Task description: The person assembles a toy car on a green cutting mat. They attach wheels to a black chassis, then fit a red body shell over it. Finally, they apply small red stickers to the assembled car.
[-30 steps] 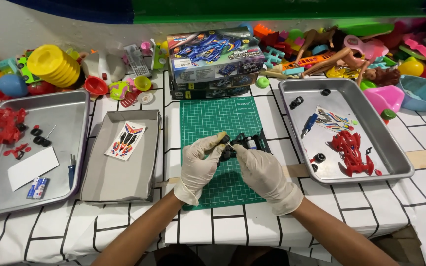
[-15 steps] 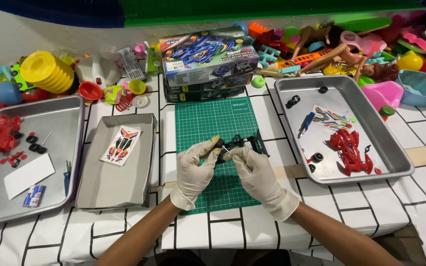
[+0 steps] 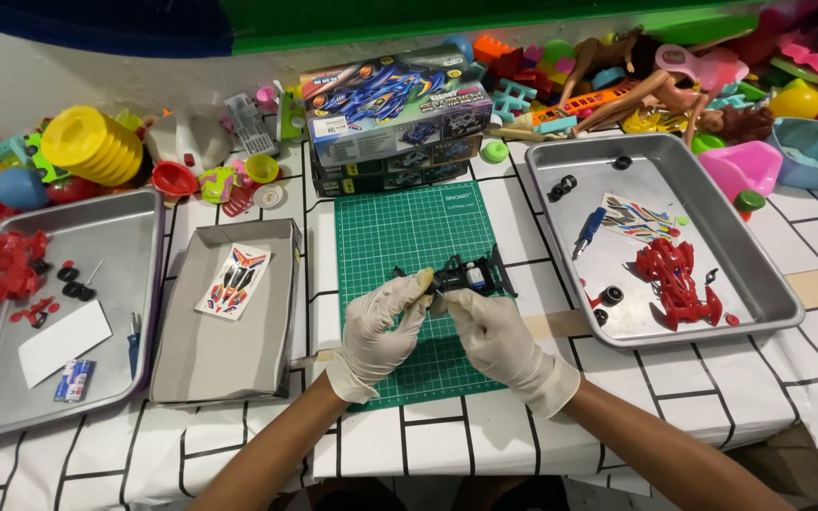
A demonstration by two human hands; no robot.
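Your gloved left hand (image 3: pixel 381 326) and gloved right hand (image 3: pixel 496 333) both have fingers pinched on the small black plastic toy-car chassis (image 3: pixel 461 277), held just above the green cutting mat (image 3: pixel 400 232). Keep it low over the mat, steadied by the left fingers, so loose parts drop there; the red car body (image 3: pixel 676 279) waits in the steel tray (image 3: pixel 778 303) at three o'clock.

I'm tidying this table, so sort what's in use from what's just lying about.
In use:
left hand
right hand
black toy car chassis
green cutting mat

Lying about:
red car body in the right tray
sticker sheet
kit boxes
yellow ribbed toy
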